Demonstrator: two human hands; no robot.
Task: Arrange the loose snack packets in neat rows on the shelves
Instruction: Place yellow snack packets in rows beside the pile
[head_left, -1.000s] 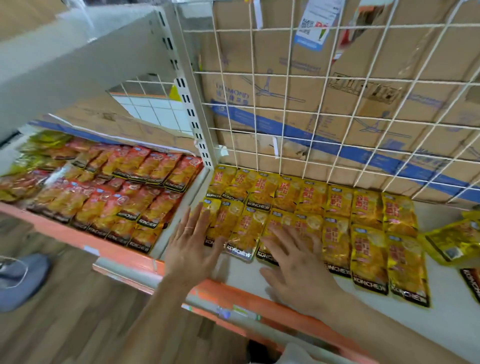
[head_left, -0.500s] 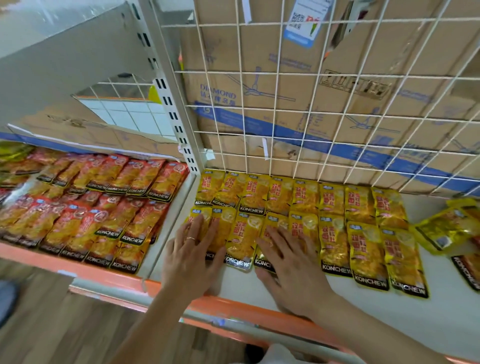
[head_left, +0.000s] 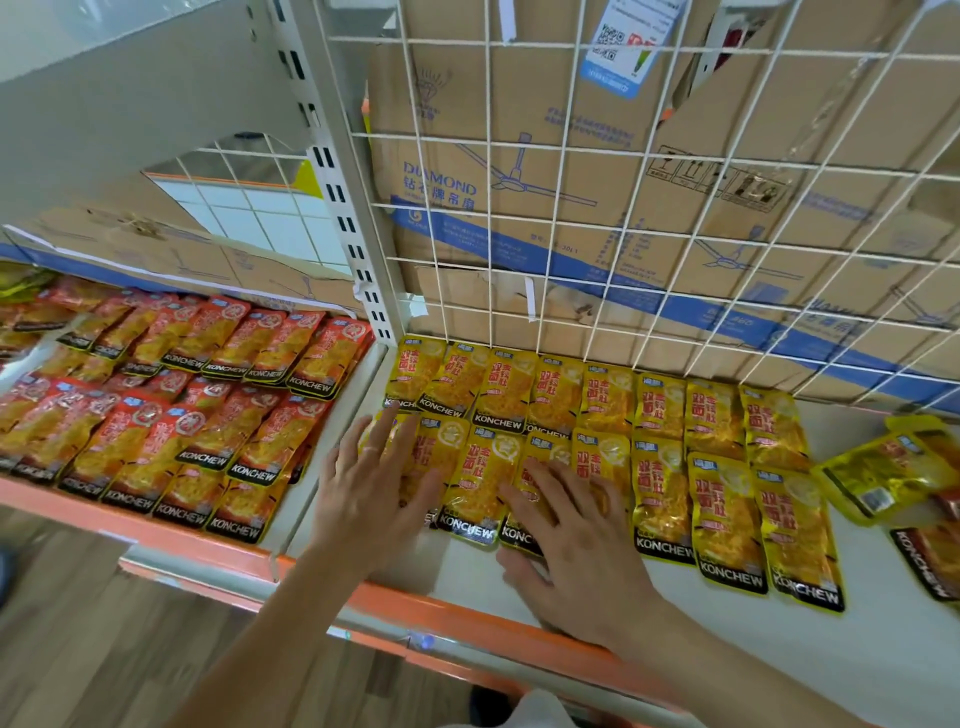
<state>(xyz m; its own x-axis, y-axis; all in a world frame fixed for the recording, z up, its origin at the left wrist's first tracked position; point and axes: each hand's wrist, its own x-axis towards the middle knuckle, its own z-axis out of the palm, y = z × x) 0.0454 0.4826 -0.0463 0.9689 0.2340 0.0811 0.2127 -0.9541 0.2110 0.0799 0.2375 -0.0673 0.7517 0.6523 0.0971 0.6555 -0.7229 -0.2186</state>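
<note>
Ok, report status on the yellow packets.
Left hand open, flat on front-row yellow packets. Right hand open, pressing same row. Loose packets askew at far right.

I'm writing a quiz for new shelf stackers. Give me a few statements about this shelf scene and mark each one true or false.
1. The left hand and right hand rest with straight fingers on the front row of yellow packets. True.
2. The red packets share a shelf with the yellow ones. False: they fill the neighbouring bay on the left, past the upright post.
3. Some loose packets lie askew at the shelf's right end. True.
4. A solid board backs the shelf. False: a white wire grid does, with cardboard boxes behind it.
</note>
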